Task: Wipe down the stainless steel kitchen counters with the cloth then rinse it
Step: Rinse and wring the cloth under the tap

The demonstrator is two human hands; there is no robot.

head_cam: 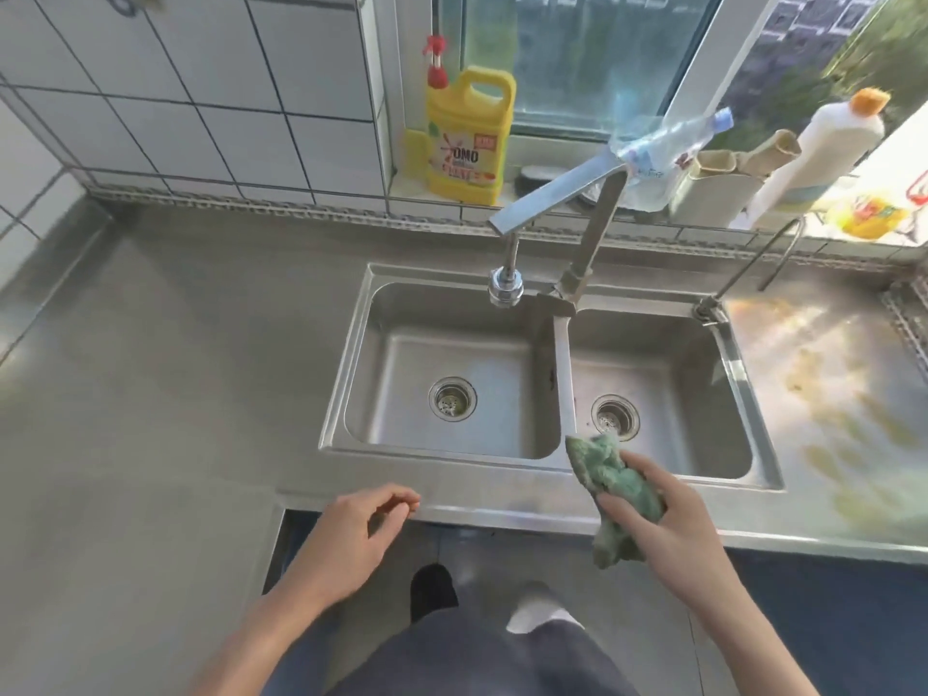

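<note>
Since the green cloth (620, 487) is bunched in the grip of the right hand (668, 514) over the front rim of the double sink (502, 467), with no water visibly running from the faucet (506, 288), I'd judge rinsing hasn't begun; whether the counter (165, 374) is wiped I can't tell. The left hand (361, 524) hovers loosely curled, holding nothing, by the counter's front edge, and there's free room over both basins.

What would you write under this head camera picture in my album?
Right hand holding a green cloth over the double sink; left hand empty.
</note>
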